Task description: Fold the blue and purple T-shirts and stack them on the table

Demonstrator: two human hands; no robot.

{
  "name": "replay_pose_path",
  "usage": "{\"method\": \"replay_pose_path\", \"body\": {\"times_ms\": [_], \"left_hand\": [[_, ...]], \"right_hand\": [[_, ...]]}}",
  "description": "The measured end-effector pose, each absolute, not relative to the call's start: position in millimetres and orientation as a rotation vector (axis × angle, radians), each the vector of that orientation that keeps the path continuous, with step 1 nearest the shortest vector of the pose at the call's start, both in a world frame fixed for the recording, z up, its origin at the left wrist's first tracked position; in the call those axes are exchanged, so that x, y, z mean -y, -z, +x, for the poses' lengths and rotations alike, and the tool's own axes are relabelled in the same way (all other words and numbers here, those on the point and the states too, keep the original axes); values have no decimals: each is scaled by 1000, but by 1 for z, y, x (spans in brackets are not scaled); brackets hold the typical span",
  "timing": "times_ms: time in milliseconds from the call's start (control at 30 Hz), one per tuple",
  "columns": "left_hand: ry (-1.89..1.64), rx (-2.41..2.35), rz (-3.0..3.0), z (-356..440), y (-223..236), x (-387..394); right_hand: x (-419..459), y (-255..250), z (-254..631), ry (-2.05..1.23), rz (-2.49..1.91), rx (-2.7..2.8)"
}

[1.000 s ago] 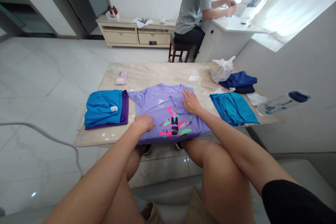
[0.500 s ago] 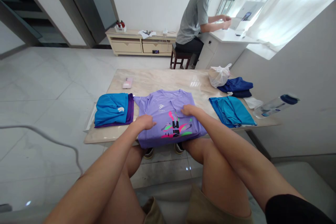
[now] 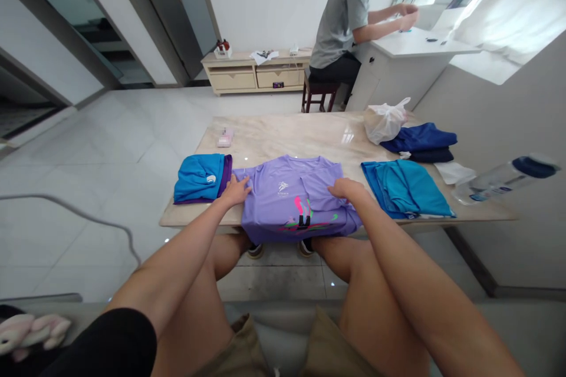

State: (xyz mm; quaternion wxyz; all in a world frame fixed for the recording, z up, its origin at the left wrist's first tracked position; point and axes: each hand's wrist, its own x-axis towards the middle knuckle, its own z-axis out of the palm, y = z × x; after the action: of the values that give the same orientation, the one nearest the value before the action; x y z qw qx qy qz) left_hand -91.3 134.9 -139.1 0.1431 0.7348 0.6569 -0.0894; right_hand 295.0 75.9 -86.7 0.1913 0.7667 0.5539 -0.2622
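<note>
Tabletop [image 3: 305,135] beneath printed lilac shirt [image 3: 289,203].

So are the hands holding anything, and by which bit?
I can't tell: the right hand is curled at one side of the purple shirt, the left hand touches its opposite sleeve, but no clear grip shows.
</note>
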Motion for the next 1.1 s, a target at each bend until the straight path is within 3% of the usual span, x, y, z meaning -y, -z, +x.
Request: {"method": "replay_pose_path", "body": {"times_ms": [567, 667, 800, 933, 1100], "left_hand": [[191, -1928, 1962, -61, 131, -135], [0, -1872, 2087, -55, 121, -126], [-429, -1391, 2532, -45, 103, -108], [-742, -1467, 2457, -37, 95, -103], [-178, -1324, 2577, -33, 114, -101]], "right_hand": [[-73, 83, 286, 676, 2066, -1719], [-72, 84, 283, 675, 2050, -1740], [-75, 87, 283, 669, 2039, -1766], [-79, 90, 286, 641, 2067, -1755], [-81, 94, 291, 509, 2103, -1894]]}}
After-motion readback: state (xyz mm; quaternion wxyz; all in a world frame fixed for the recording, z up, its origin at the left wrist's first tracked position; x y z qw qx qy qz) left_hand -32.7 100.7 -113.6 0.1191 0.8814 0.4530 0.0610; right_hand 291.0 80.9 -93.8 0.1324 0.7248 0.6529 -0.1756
